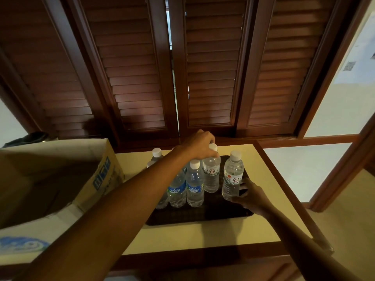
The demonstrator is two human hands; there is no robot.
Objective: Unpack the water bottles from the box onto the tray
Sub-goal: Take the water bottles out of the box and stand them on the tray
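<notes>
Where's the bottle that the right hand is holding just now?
In the head view, that bottle stands at the right edge of the dark tray, apart from the other bottles, with the right hand gripping its base.

Two bottles at the centre of the frame, one [177, 189] beside the other [195, 186], carry blue labels reading "Waig". The print on the cardboard box [101, 175] at left is too blurred to read.

clear bottles [195, 185] with white caps and blue labels, dark checked tray [219, 211], brown box [60, 171] with blue print.
</notes>
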